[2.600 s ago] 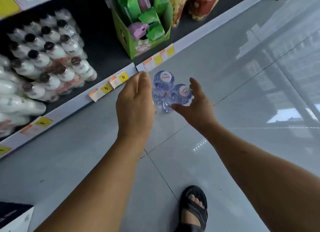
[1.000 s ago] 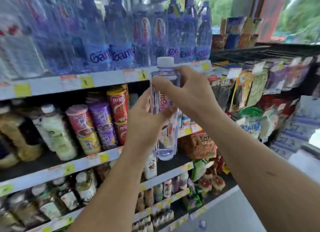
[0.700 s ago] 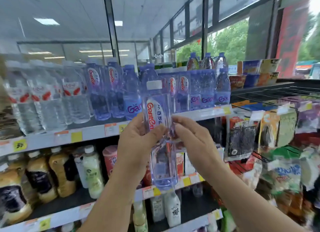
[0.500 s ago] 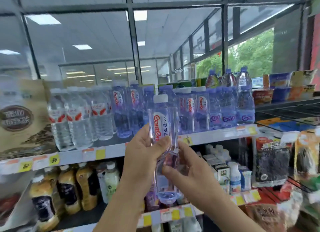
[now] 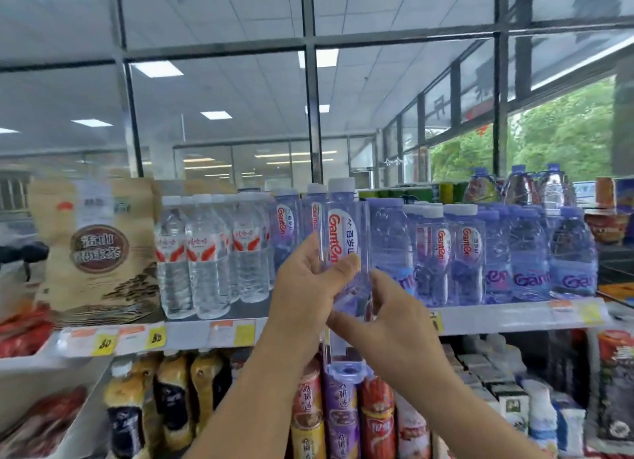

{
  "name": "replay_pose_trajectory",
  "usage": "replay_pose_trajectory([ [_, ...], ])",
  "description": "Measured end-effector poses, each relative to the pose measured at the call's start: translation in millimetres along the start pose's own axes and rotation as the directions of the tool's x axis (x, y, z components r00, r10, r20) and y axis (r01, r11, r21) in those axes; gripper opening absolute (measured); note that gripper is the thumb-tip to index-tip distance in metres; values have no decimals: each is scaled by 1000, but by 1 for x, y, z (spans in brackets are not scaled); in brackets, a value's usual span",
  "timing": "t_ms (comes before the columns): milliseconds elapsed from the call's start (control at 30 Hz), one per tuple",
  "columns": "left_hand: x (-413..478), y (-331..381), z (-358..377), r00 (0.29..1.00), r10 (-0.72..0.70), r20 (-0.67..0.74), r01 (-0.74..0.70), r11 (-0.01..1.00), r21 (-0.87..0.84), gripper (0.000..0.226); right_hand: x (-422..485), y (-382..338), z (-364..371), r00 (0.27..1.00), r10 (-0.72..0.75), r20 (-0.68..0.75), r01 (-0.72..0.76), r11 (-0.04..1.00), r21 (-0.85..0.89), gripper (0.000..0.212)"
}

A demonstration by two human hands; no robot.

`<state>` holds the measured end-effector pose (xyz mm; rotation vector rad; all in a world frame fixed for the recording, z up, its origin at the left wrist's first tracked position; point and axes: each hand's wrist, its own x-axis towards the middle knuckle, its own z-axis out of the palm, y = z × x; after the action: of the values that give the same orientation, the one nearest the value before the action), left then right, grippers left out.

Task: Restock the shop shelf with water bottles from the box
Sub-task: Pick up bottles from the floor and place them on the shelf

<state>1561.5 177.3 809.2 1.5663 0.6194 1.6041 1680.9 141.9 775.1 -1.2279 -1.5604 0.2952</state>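
**Bottle up at the top shelf, both hands on it**

bottle (image 5: 343, 232): clear square-sided plastic, white cap (image 5: 341, 186), red-lettered label. It is upright, in front of the top shelf (image 5: 497, 316) and level with the stocked row. Both hands cover its mid-section. The base shows below them, over the cans (image 5: 343, 417) on the next shelf down. Can't tell whether a second bottle sits behind it: clear plastic and blur merge it with the row.

left hand (image 5: 308, 287): grip closed round the bottle's upper half, thumb across the label, fingers hidden behind.

right hand (image 5: 387, 321): grip wrapped round the lower half. Only the back of the hand shows, palm side hidden.

Shelf stock:
- purple-tinted bottles (image 5: 463, 252) to the right of the held one
- ribbed clear bottles (image 5: 206, 252) with red-and-white labels to the left
- beyond those, a tan paper bag (image 5: 99, 249) with a round brown emblem

Yellow price tags (image 5: 156, 336) sit on the shelf lip, digits smeared. Goods at the far right are cut off by the frame.
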Motion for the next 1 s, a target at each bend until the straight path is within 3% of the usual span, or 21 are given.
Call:
replay_pose_trajectory([
  [67,17,1,-19,1000,-15,23,15,1000,-15,39,14,-11,15,1000,-17,-11,16,1000,-19,34],
  [133,35,0,-40,997,2,82,0,999,-33,34,30,-17,32,998,-16,-62,14,999,-36,32],
  [233,57,-5,-74,993,-29,117,40,995,-92,85,55,-23,59,991,-10,-134,7,1000,-25,32],
  [267,64,-9,-85,993,-36,109,49,992,-118,93,63,-27,67,989,-12,-151,8,1000,-27,36],
  [433,81,-31,-126,994,-102,44,108,979,-175,80,95,-31,102,979,-1,-203,-20,995,-98,44],
  [567,90,-45,-139,979,-205,9,205,971,-126,35,109,-21,120,983,45,-180,-73,985,-155,58],
  [633,94,-58,-140,969,-245,14,245,965,-90,27,110,-13,126,984,83,-155,-106,983,-147,52],
  [800,99,-79,-131,948,-310,79,314,948,-57,40,112,10,133,977,95,-191,-119,986,-115,40],
  [867,99,-83,-124,943,-321,84,326,944,-57,43,111,13,132,982,97,-163,-115,988,-106,52],
  [933,102,-94,-117,949,-307,75,308,951,-9,60,109,15,129,984,111,-142,-132,980,-151,84],
  [1000,107,-113,-113,960,-268,81,266,963,34,75,105,17,126,985,96,-140,-122,975,-188,93],
])
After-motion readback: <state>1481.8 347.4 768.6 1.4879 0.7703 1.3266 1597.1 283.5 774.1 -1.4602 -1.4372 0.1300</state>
